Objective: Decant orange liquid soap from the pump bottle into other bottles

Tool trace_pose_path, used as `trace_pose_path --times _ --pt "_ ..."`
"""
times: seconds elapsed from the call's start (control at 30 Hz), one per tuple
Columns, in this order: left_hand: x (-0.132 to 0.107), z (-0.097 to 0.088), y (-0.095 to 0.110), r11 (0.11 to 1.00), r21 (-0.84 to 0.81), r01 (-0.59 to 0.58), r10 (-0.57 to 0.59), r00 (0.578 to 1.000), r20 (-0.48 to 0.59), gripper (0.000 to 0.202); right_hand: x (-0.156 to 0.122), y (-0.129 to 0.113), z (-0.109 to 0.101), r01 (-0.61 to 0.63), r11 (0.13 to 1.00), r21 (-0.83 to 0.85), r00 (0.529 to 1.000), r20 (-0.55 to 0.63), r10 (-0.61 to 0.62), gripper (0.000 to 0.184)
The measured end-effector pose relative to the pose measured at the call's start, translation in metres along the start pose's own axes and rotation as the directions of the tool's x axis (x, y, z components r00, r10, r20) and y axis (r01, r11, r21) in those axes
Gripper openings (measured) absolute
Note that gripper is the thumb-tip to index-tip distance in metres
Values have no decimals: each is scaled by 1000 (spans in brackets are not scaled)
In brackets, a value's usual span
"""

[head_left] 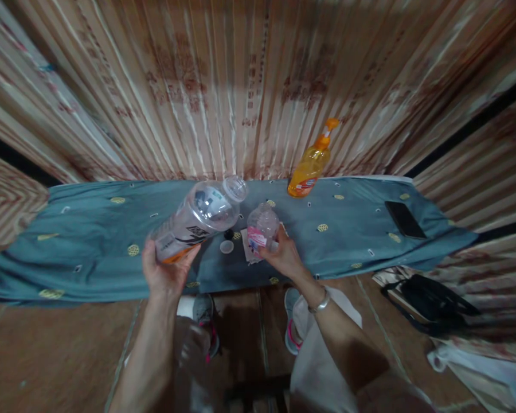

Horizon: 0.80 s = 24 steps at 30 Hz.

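Note:
My left hand (167,269) is wrapped round the lower part of a large clear plastic bottle (193,221), with dark lettering and an orange band near its base. The bottle is tilted, its wide open-looking mouth pointing up and right. A small clear plastic bottle (262,226) with a pink label is in my right hand (284,255), gripped from its right side above a whitish cloth or paper (249,252). Between the two bottles lie a round white cap (226,246) and a small black object (229,234) that I cannot make out.
On the patterned teal cloth (86,229) covering the table stands an orange pump bottle (309,169), at the back. A black phone (405,219) lies at the right. Below it, a dark bag (432,301) rests near the floor. A striped curtain (223,86) hangs behind.

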<state>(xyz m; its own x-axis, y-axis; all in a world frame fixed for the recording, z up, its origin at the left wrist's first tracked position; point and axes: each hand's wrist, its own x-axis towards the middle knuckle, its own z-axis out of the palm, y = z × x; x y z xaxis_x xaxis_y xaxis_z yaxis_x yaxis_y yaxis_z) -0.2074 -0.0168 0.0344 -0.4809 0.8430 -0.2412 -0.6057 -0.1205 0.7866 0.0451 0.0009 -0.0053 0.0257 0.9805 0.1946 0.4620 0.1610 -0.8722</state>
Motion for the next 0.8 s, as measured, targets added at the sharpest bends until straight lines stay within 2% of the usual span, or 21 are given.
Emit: trace_pose_path --times 0.13,0.4,0.53,0.7,0.8 --pt "0 -3 2 998 26 -58 58 998 5 52 2 -5 8 32 999 -35 999 -5 -32 58" --pt "-3 1 8 984 49 -172 168 983 70 54 5 -3 11 57 992 -112 993 -99 -68 54" --pt "1 -3 12 979 38 -202 201 979 41 54 5 -3 12 75 987 -140 990 -105 -90 55" --pt "2 -6 17 968 94 -234 226 970 87 54 6 -1 14 98 976 -193 988 -97 -118 60" --pt "1 -6 19 959 132 -251 243 967 71 52 6 1 16 97 976 -194 990 -86 -115 60"
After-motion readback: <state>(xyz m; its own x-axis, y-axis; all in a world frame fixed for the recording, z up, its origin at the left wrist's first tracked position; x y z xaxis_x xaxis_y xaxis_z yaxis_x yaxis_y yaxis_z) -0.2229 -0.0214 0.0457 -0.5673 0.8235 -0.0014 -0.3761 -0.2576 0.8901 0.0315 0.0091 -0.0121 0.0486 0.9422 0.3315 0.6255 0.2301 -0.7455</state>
